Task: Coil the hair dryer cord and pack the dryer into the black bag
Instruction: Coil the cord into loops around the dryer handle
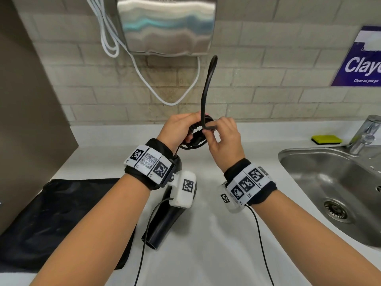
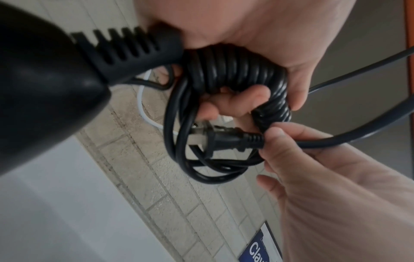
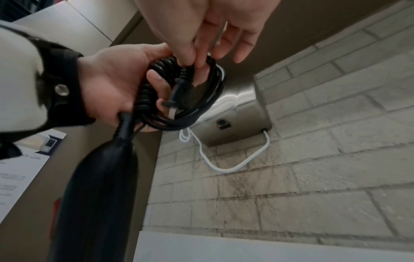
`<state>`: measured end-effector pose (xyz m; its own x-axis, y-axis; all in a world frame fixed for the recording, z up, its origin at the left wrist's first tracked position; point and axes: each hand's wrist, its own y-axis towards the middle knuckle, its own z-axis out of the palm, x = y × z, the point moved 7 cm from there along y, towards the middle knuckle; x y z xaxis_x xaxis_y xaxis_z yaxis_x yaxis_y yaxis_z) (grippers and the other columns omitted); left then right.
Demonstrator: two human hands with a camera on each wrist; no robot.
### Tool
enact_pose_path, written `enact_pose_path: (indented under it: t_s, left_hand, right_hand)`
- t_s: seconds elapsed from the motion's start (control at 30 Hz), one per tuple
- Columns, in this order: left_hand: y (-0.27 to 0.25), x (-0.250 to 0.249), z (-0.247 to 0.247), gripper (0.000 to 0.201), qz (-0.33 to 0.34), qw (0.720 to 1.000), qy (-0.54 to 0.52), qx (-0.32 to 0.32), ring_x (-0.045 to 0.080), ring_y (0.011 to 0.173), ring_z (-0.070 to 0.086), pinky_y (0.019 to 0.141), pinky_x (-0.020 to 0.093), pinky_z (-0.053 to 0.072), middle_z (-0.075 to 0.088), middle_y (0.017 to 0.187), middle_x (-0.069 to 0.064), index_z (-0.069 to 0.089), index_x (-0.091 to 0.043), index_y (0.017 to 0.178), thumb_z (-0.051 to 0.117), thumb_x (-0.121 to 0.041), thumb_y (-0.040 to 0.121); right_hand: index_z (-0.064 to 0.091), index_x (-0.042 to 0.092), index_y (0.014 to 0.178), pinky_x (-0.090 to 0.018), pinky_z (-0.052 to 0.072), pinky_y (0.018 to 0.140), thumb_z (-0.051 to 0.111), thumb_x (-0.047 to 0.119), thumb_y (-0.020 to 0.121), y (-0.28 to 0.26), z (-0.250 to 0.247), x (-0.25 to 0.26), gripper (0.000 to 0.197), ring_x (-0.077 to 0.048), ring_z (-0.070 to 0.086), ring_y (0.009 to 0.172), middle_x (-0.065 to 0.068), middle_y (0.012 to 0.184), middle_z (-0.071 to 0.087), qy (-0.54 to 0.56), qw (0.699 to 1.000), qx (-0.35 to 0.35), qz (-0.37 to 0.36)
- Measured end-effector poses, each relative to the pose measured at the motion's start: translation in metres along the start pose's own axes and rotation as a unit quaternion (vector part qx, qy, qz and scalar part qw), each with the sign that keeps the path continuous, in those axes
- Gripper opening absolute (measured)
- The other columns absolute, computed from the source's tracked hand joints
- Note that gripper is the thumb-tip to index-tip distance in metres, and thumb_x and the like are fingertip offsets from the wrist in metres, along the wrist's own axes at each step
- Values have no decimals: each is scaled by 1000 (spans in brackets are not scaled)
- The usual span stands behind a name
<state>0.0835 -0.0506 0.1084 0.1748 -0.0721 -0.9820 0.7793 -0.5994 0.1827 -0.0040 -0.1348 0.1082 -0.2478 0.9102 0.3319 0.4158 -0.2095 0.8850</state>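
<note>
Head view shows both hands raised over the white worktop (image 1: 206,234), working the black cord (image 1: 208,83) into a bundle. The left hand (image 1: 177,131) is wrapped around the coiled turns, with the dryer (image 1: 165,221) hanging from it, nozzle down, just above the worktop. The right hand (image 1: 223,137) pinches the cord next to the plug (image 2: 226,138), thumb and forefinger tight and the other fingers spread loose; one tall loop stands up free above both hands.

That standing loop looks like the weak spot: if the pinch slips, the stiff cord could spring back and the outer turns slide off the left fingers. The plug's prongs poke through the bundle and might snag a turn as the end is tucked. The dryer's weight also pulls on the coil.

The black bag (image 1: 61,219) lies flat on the worktop to the left, apparently holding nothing; its opening cannot be made out. The steel sink (image 1: 309,162) at right holds nothing visible.
</note>
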Motion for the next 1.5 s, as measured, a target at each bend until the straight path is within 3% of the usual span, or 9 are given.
enact_pose_path:
  t_s: [0.23, 0.5, 0.63, 0.73, 0.9, 1.1, 1.3, 1.4, 1.5]
  left_hand:
    - [-1, -9, -1, 28, 28, 997, 47, 62, -7, 50, 53, 62, 17, 38, 63, 54, -17, 67, -18, 81, 46, -28, 96]
    - [-1, -7, 8, 25, 17, 992, 21, 122, 5, 44, 40, 45, 13, 33, 65, 66, -9, 67, -15, 96, 44, -26, 97]
    - [0, -9, 15, 20, 62, 989, 19, 130, 16, 82, 68, 78, 23, 51, 72, 83, -4, 71, -26, 98, 53, -29, 92]
    - [0, -9, 9, 24, 36, 996, 4, 82, 0, 46, 49, 48, 13, 36, 67, 67, -10, 67, -16, 108, 47, -22, 96]
    - [4, -3, -12, 22, 2, 999, -45, 4, 4, 37, 34, 41, 17, 25, 68, 80, 2, 67, -17, 104, 49, -28, 95]
    - [6, 1, -21, 20, -5, 996, -83, -12, 5, 36, 33, 39, 15, 25, 69, 80, 4, 67, -18, 95, 49, -26, 95]
    - [3, 0, -13, 20, 23, 999, -45, -9, 21, 66, 45, 40, 14, 25, 70, 77, 9, 70, -18, 85, 54, -27, 93]
    - [4, 0, -16, 20, 42, 999, -8, -18, 4, 44, 43, 39, 12, 28, 67, 72, 7, 70, -14, 88, 54, -25, 93]
    - [7, 1, -16, 20, 56, 998, 16, -17, 1, 37, 37, 38, 11, 28, 66, 69, 3, 70, -11, 86, 55, -23, 93]
  right_hand:
    - [57, 6, 84, -9, 41, 73, 50, 5, 83, -1, -7, -7, 6, -16, 52, 75, -12, 77, 53, 65, 996, -42, 32]
    - [38, 14, 87, 0, 35, 69, 50, -16, 74, -2, 11, -12, 35, 2, 40, 75, -8, 86, 37, 103, 991, -26, 85]
    - [39, -2, 116, -1, 40, 76, 39, -17, 76, -3, 21, -20, 43, 5, 49, 85, 0, 96, 49, 159, 972, 28, 171]
    - [36, 2, 121, -6, 42, 64, 40, -7, 86, -6, 27, -24, 36, 4, 52, 70, 5, 90, 54, 178, 965, 72, 178]
    - [49, 7, 110, -17, 34, 55, 36, 22, 94, -40, 31, -62, 26, -5, 45, 54, 4, 63, 48, 66, 962, 179, 196]
    - [56, 8, 100, -30, 40, 79, 32, 10, 97, -122, 26, -159, 24, -30, 53, 92, -16, 99, 54, -135, 815, 342, 447]
    - [53, 3, 121, -31, 42, 92, 30, 12, 98, -130, 50, -160, 34, -29, 53, 113, -15, 127, 55, -249, 729, 503, 392]
    - [53, 0, 122, -32, 40, 94, 32, 16, 99, -94, 56, -139, 35, -31, 53, 115, -18, 125, 56, -226, 795, 446, 342]
    - [57, 4, 111, -32, 42, 87, 31, 22, 99, -37, 39, -100, 34, -28, 57, 98, -14, 105, 62, 12, 922, 173, 346]
